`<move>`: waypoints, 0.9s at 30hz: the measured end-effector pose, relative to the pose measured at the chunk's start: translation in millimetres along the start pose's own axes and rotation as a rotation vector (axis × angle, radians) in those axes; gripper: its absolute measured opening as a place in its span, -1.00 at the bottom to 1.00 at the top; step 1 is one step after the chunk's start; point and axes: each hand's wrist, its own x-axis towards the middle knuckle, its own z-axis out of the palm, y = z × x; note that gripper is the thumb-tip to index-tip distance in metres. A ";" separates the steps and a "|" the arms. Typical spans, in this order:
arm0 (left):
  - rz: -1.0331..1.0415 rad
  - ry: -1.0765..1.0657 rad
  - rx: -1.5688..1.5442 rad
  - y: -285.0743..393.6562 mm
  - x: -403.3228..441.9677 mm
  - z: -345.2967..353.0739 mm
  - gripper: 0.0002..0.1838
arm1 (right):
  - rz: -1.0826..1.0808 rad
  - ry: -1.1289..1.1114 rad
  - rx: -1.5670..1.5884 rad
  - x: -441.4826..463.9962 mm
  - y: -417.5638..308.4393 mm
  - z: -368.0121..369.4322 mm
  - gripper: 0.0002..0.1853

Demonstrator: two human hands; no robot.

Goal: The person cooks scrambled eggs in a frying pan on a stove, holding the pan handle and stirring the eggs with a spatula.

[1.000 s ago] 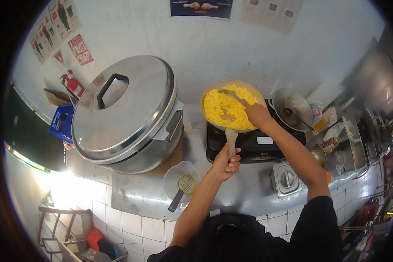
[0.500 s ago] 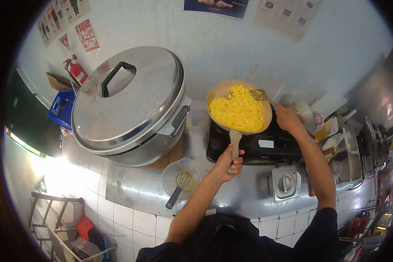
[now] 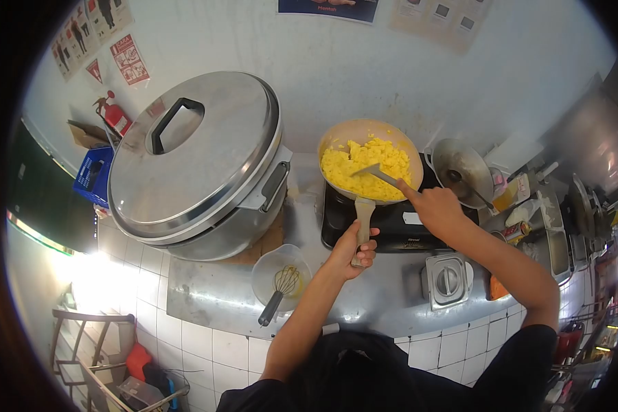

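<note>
Crossing the pan (image 3: 367,128) rim, spatula (image 3: 381,174) over yellow food (image 3: 336,166), bare counter (image 3: 391,292) nearer.

Smooth, shiny metal pot lid (image 3: 216,161), glossy metal counter (image 3: 213,292), matt plastic-looking pan handle (image 3: 364,213)

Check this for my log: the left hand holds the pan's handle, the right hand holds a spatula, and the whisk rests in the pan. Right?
Not quite: the whisk rests in the bowl, not the pan, as the head view shows. The left hand does hold the handle, the right hand a spatula.
</note>
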 end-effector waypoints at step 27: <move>-0.001 -0.020 -0.008 -5.0 2.9 0.2 -0.52 | 0.173 -0.128 0.242 133.3 127.3 103.3 -0.68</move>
